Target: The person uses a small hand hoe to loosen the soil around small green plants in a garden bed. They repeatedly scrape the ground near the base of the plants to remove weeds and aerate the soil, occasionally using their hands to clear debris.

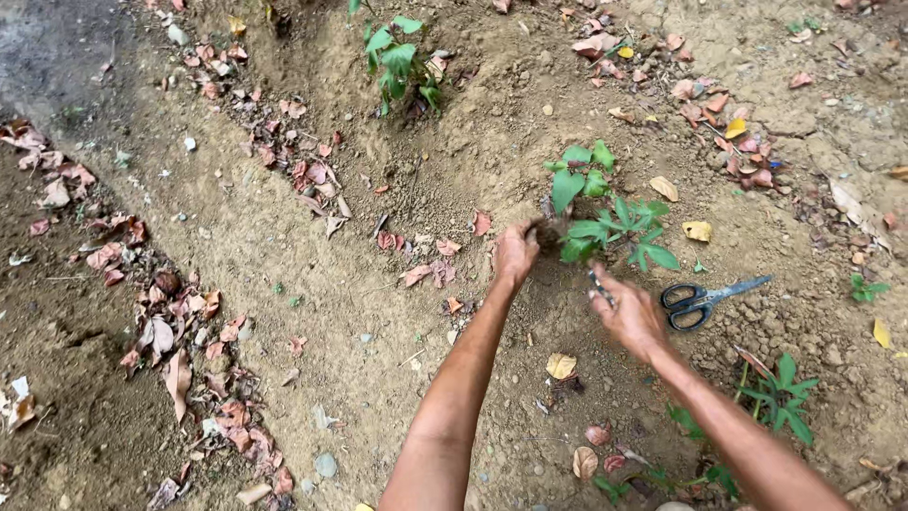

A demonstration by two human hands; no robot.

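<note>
A small green seedling (605,213) with broad and finger-shaped leaves stands in bare brown soil at centre right. My left hand (515,251) is closed on a dark clump of soil and roots (547,232) at the plant's left base. My right hand (629,312) is just below the plant, fingers curled around a thin stem or small tool (599,284); what it is cannot be made out. Black-handled scissors (705,298) lie on the soil right of my right hand, untouched.
Another green plant (397,61) grows at the top centre, and small weeds (780,397) sprout at the lower right. Dry reddish leaves (189,350) and small stones litter the sloping dirt on the left and the top right.
</note>
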